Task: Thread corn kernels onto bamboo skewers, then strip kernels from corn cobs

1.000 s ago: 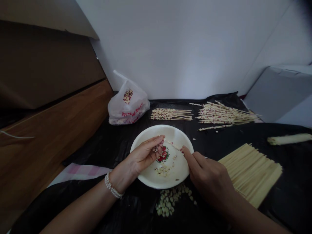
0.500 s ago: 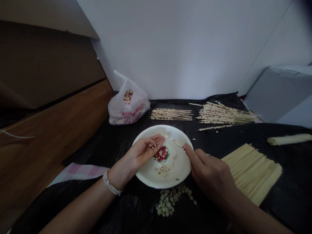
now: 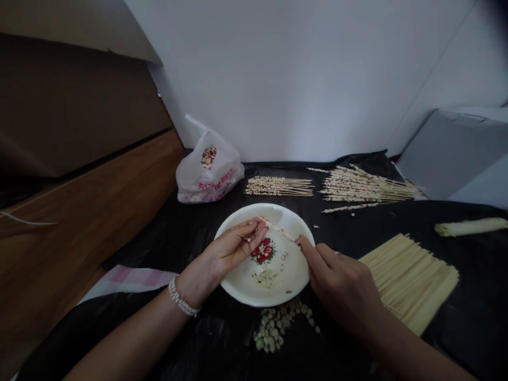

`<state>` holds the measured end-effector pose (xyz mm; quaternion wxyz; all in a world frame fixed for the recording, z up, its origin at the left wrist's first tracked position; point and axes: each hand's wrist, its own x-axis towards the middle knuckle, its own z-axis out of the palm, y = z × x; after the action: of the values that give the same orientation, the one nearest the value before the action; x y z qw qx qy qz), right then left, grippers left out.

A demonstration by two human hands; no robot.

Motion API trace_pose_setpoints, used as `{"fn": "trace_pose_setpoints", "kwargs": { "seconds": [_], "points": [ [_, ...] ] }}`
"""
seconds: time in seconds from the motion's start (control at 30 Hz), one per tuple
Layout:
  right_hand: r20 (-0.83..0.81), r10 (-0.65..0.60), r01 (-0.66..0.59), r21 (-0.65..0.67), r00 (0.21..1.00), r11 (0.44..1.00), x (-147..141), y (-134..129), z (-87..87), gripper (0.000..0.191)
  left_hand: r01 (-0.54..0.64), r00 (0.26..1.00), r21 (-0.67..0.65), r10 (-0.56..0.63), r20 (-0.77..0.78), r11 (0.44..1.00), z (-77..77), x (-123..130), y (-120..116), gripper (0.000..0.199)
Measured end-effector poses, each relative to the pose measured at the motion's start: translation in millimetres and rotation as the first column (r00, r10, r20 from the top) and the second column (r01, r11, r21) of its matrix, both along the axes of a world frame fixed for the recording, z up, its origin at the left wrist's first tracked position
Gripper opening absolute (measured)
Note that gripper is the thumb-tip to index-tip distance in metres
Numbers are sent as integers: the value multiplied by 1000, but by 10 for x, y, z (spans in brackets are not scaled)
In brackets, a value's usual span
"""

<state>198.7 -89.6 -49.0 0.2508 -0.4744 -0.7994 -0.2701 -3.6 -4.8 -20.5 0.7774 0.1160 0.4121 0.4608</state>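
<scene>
Over a white bowl [image 3: 238, 291] with a red flower print, my right hand [image 3: 337, 275] pinches a thin skewer [image 3: 282, 231] threaded with small pale and reddish pieces. The skewer slants up to the left, and its bare tip reaches the fingers of my left hand [image 3: 234, 246]. That hand is palm up with its fingers curled around several small pale pieces, close to the tip. Small pale pieces [image 3: 265, 278] lie in the bottom of the bowl.
Behind the bowl are a white plastic bag [image 3: 210, 174] and two piles of threaded skewers [image 3: 278, 186], [image 3: 357, 185]. Bare sticks [image 3: 413, 280] lie at the right, near a wrapped bundle [image 3: 472, 226]. Greenish pieces [image 3: 273, 328] lie before the bowl on black sheeting [image 3: 151, 243].
The fingers of my left hand have closed in toward the skewer's tip. My right hand and the skewer have shifted slightly left.
</scene>
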Motion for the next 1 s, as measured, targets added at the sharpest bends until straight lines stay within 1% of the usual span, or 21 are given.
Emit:
{"fn": "trace_pose_setpoints", "kwargs": {
  "seconds": [0.17, 0.33, 0.5, 0.63, 0.83, 1.0],
  "points": [
    [-1, -5, 5, -1, 1000, 1000, -1, -5, 11, 34, 73, 997, -7, -73, 9, 997, -30, -34, 40, 16],
    [4, -8, 8, -11, 1000, 1000, 5, -2, -12, 35, 83, 996, -39, -82, 36, 996, -12, -24, 60, 12],
    [-9, 12, -12, -23, 1000, 1000, 4, 4, -22, 38, 49, 999, -48, -49, 11, 998, 12, -10, 35, 14],
    [-21, 19, -20, -15, 1000, 1000, -3, 9, -9, 37, 19, 999, -52, -17, 38, 998, -5, -24, 32, 13],
    [-26, 26, -27, -9, 999, 1000, -7, -2, 7, 37, -26, 1000, 3, 26, -13, 1000, -17, -37, 49, 11],
    [-28, 31, -32, -10, 999, 999, -10, -10, 7, 36, -78, 996, 38, 79, -28, 996, 4, -26, 49, 18]
  ]
}}
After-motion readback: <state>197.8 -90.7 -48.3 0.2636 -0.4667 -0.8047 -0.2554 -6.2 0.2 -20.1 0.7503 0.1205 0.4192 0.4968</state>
